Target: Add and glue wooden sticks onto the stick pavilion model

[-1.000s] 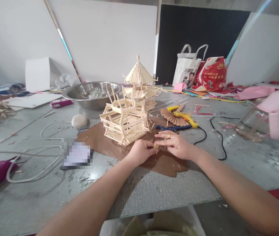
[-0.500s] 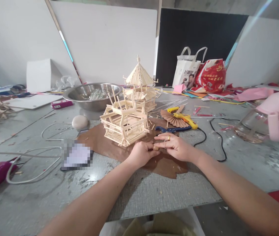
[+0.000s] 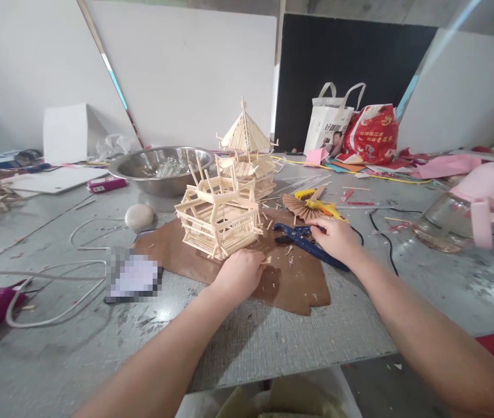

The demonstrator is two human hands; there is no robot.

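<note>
My left hand [image 3: 240,273] is closed over the brown sheet, with a short piece of wooden stick [image 3: 267,261] poking out from its fingertips. Just behind it stands an open-topped frame of pale wooden sticks [image 3: 220,226]. My right hand [image 3: 336,237] has its fingers around the upper handle of blue pliers [image 3: 301,239]. The jaws of the pliers point left, above the brown sheet [image 3: 303,290]. Beyond the right hand, a yellow glue gun [image 3: 323,207] lies against a folded fan-like brown piece [image 3: 299,208].
A roofed stick pavilion [image 3: 247,139] stands behind the frame. At the back left sits a metal bowl [image 3: 159,168]. To the right is a pink-lidded jug [image 3: 447,215], with a black cord [image 3: 381,238] near it. Stick offcuts and paper scraps litter the table.
My right hand has left my left hand and moved right and up onto the pliers, whose handles have swung toward me. My left hand has stayed near the same spot with the stick piece.
</note>
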